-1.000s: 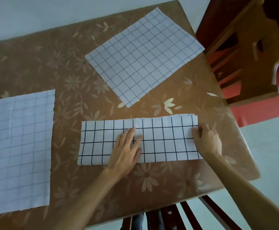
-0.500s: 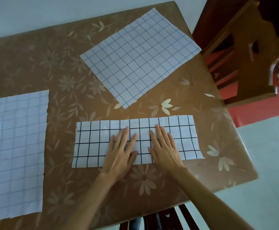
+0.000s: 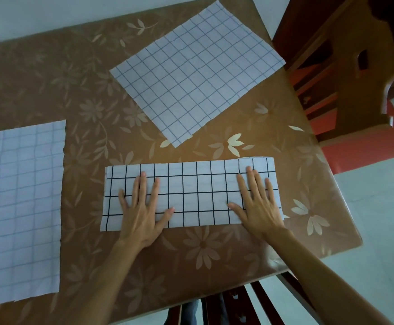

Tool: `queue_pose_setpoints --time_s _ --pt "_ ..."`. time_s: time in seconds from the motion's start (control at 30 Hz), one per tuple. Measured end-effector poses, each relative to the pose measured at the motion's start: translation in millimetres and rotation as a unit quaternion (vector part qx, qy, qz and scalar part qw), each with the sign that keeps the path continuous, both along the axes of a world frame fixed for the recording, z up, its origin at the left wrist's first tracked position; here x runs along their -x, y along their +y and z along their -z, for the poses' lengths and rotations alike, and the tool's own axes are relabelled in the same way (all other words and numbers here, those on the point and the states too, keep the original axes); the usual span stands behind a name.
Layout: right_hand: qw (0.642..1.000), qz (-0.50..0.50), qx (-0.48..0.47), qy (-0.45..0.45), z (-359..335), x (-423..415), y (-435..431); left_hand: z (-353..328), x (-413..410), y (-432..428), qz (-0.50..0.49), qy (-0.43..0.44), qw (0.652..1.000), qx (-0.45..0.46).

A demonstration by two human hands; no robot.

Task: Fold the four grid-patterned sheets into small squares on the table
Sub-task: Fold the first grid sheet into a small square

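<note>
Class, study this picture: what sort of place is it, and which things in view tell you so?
Likely a home dining area: a table with a brown flower-patterned cover, a carved brown wooden chair with a red seat beside it, and a pale smooth floor.

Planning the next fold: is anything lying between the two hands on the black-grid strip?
Only bare paper. In the head view the left hand and right hand press flat toward opposite ends of the black-grid strip; its middle is uncovered.
</note>
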State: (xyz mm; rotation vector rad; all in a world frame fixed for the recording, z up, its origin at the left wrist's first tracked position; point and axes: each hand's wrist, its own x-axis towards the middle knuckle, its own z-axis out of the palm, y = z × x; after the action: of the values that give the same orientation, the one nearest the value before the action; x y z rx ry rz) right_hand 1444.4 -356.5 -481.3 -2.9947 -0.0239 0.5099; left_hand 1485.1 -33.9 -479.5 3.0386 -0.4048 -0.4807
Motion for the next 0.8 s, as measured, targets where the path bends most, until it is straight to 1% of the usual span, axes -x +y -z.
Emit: queue_pose_setpoints --time_s 0.13,0.23,0.3,0.37,0.43,0.5,0.57,0.63,0.73,0.8 --pt "1.000 0.005 -0.016 -0.018 -5 1 1 -7 0 -4 0.007 -0.010 1.000 -0.012" --pt "0.997 0.032 -0.051 -0.044 -14 5 0 -17 0 -15 0.028 -0.039 0.999 0.007" --pt "0.994 0.054 -0.077 -0.054 -21 11 -6 -25 3 -32 0.070 -0.071 0.994 0.050" --pt "0.989 0.086 -0.098 -0.066 -27 20 -15 -31 11 -56 0.114 -0.099 0.982 0.117" --pt "0.979 0.148 -0.114 -0.078 -33 30 -25 -35 22 -85 0.154 -0.100 0.969 0.168" --pt "0.967 0.209 -0.114 -0.091 -36 39 -32 -38 34 -114 0.195 -0.078 0.959 0.189" --pt "0.956 0.255 -0.112 -0.094 -39 47 -36 -38 47 -140 0.220 -0.055 0.956 0.185" --pt "0.946 0.279 -0.140 -0.086 -44 52 -39 -35 55 -162 0.234 -0.042 0.956 0.170" --pt "0.935 0.285 -0.199 -0.077 -54 57 -40 -25 57 -177 0.215 -0.007 0.969 0.121" --pt "0.932 0.271 -0.230 -0.072 -59 60 -40 -21 55 -179 0.197 0.008 0.977 0.081"
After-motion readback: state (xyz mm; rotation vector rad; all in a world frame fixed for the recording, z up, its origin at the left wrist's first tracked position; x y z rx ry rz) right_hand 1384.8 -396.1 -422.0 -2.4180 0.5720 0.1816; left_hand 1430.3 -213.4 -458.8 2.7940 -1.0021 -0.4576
